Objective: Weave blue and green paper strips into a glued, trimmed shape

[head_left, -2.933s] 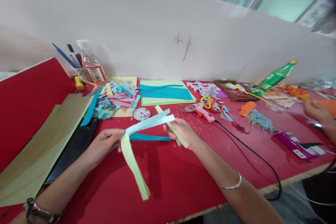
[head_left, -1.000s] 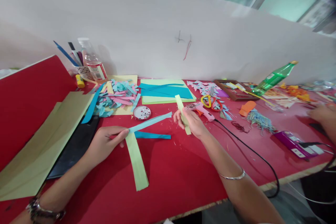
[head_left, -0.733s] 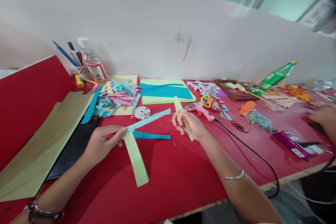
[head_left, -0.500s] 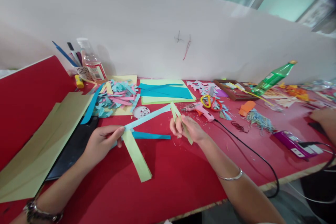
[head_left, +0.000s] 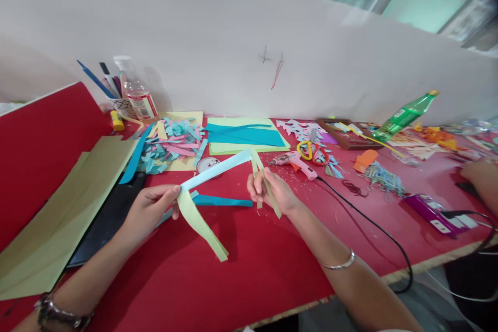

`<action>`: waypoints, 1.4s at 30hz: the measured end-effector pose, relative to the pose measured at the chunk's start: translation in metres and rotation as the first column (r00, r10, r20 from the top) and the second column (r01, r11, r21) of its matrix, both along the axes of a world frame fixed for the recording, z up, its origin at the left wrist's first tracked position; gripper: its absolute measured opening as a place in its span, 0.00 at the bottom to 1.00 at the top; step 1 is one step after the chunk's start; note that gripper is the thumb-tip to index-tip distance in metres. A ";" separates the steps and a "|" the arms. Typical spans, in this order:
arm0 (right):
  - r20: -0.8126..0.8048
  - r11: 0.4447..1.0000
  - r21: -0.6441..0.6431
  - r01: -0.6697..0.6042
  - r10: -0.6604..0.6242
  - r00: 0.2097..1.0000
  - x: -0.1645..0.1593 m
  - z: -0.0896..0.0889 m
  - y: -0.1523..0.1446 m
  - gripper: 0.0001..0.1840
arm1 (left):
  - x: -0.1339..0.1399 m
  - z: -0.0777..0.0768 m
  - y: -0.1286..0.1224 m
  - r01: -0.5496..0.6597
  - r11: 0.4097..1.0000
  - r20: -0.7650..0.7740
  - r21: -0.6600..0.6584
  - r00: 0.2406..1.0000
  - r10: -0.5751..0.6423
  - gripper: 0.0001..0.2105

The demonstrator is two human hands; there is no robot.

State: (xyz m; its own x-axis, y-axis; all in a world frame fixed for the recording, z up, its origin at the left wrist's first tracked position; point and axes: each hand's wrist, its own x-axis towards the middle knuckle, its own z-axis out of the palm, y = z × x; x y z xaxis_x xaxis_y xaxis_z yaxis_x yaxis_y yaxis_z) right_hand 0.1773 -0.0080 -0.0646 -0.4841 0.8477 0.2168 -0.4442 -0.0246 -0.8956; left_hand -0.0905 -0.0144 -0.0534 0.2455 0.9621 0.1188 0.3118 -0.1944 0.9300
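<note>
My left hand [head_left: 157, 205] pinches the left end of a light blue paper strip [head_left: 218, 170], where a pale green paper strip [head_left: 202, 228] hangs down toward the table. At the far end of the blue strip, another pale green paper strip [head_left: 271, 194] is folded over, its two legs hanging apart. My right hand [head_left: 274, 192] has its fingers curled around this green strip. A darker blue paper strip [head_left: 223, 201] lies on the red table beneath the held strips.
Behind my hands lie a heap of cut paper pieces [head_left: 171, 145], a small white dish [head_left: 208, 165] and blue paper [head_left: 245, 136]. A pink glue gun [head_left: 298, 162] with a black cord and scissors [head_left: 311, 151] lie at right. Another person's hand [head_left: 480, 181] rests at the far right.
Both hands have shifted slightly left with the strips. The hanging green strip at left has swung and curved, and the legs of the right green strip have spread apart.
</note>
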 end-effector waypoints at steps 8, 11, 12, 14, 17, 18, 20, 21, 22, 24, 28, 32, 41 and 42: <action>-0.118 0.997 -0.023 -0.068 0.065 0.991 -0.001 0.005 -0.002 0.23 | -0.001 -0.003 0.002 0.002 1.000 -0.074 0.019 0.997 -0.001 0.20; -0.146 0.996 -0.011 -0.084 0.082 0.986 -0.002 0.006 -0.002 0.23 | 0.000 -0.001 0.002 0.011 1.000 -0.052 0.015 0.999 -0.011 0.20; -0.147 0.996 -0.013 -0.085 0.082 0.986 -0.003 0.006 -0.002 0.22 | 0.000 -0.001 0.001 0.017 1.000 -0.042 0.013 0.999 -0.017 0.20; -0.141 0.996 -0.024 -0.086 0.081 0.987 -0.006 0.005 -0.002 0.22 | 0.000 0.000 0.000 0.022 1.000 -0.030 0.010 0.999 -0.022 0.20; -0.127 0.996 -0.040 -0.075 0.070 0.989 -0.008 0.003 -0.003 0.21 | 0.001 0.000 -0.001 0.014 1.000 -0.020 0.000 1.000 -0.014 0.19; -0.122 0.997 -0.045 -0.069 0.063 0.990 -0.008 0.002 -0.003 0.21 | 0.001 0.000 -0.001 0.014 1.000 -0.019 -0.003 1.000 -0.014 0.19; -0.119 0.997 -0.050 -0.057 0.051 0.992 -0.009 0.001 -0.003 0.21 | 0.001 0.000 -0.001 0.021 1.000 -0.023 -0.007 1.000 -0.021 0.19; -0.119 0.997 -0.054 -0.054 0.048 0.992 -0.009 0.001 -0.003 0.21 | 0.001 0.000 -0.001 0.024 1.000 -0.026 -0.007 0.999 -0.025 0.19; -0.121 0.997 -0.058 -0.052 0.044 0.992 -0.009 0.001 -0.003 0.21 | 0.001 0.000 0.000 0.029 1.000 -0.028 -0.006 0.999 -0.029 0.20; -0.130 0.996 -0.068 -0.050 0.040 0.991 -0.009 0.001 -0.002 0.20 | 0.001 0.000 0.000 0.039 0.999 -0.031 -0.003 0.999 -0.039 0.20; -0.160 0.995 -0.084 -0.045 0.031 0.987 -0.009 0.002 -0.001 0.20 | 0.000 0.000 0.000 0.056 0.998 -0.019 0.012 0.998 -0.056 0.20; -0.152 0.994 -0.100 -0.038 0.022 0.988 -0.010 0.003 -0.002 0.20 | 0.001 0.000 -0.001 0.055 0.998 -0.020 0.006 0.998 -0.055 0.20; -0.129 0.992 -0.124 -0.008 -0.008 0.992 -0.012 0.005 -0.003 0.21 | 0.000 0.002 -0.001 0.031 1.000 -0.050 -0.001 0.998 -0.031 0.20; -0.134 0.993 -0.119 -0.013 -0.003 0.991 -0.012 0.005 -0.003 0.21 | 0.001 0.003 -0.001 0.036 0.999 -0.053 0.001 0.998 -0.036 0.20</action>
